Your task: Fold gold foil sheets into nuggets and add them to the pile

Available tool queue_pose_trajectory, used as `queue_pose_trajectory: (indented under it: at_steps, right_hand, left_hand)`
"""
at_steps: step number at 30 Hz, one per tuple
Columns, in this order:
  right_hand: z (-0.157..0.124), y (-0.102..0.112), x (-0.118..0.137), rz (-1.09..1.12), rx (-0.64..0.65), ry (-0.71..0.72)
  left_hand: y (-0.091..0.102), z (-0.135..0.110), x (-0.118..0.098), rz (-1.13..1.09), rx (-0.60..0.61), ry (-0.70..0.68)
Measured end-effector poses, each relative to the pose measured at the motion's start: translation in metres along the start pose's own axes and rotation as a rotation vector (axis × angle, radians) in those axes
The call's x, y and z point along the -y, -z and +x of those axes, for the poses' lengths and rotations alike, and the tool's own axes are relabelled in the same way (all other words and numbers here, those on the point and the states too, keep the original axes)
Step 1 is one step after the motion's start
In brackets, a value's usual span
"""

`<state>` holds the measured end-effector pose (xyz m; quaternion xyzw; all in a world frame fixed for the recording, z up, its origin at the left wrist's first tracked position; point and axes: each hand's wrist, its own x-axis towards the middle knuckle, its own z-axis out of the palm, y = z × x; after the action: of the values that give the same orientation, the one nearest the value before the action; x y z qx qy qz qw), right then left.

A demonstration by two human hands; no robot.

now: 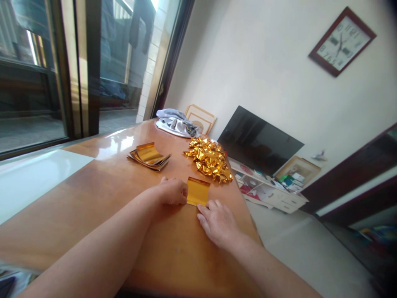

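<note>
A square sheet of gold foil paper (198,191) lies on the wooden table in front of me, its far edge curling up. My left hand (173,191) is closed at the sheet's left edge, fingers curled and fingertips partly hidden. At the near right corner, my right hand (217,219) touches the foil paper with its fingertips, thumb apart from the fingers. Farther left sits a stack of gold foil paper (149,156), its top sheet curled. Beyond the sheet, to the right, is a pile of folded gold foil pieces (211,159).
The glossy wooden table (102,211) has its right edge close to my right arm. Folded grey cloth (175,122) lies at its far end. A television (259,140) and a white cabinet (273,196) stand beyond, below a wall clock (343,41). Glass doors (118,62) are at left.
</note>
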<state>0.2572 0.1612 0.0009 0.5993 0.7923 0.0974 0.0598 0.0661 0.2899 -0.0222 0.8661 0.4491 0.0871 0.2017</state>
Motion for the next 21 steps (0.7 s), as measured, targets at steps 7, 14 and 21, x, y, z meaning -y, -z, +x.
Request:
queue_pose_trajectory:
  at_steps: [7,14,21]
  right_hand:
    - [-0.008,-0.009,-0.016,0.012,0.004,-0.061]
    - [-0.014,-0.016,-0.028,0.056,0.009,-0.085]
    - [-0.016,-0.020,-0.029,0.083,-0.024,-0.092]
  left_hand:
    - [-0.002,0.002,0.004,-0.029,0.000,-0.006]
    - [-0.002,0.004,0.008,-0.064,0.018,-0.007]
    - [-0.004,0.004,0.009,-0.091,0.006,-0.007]
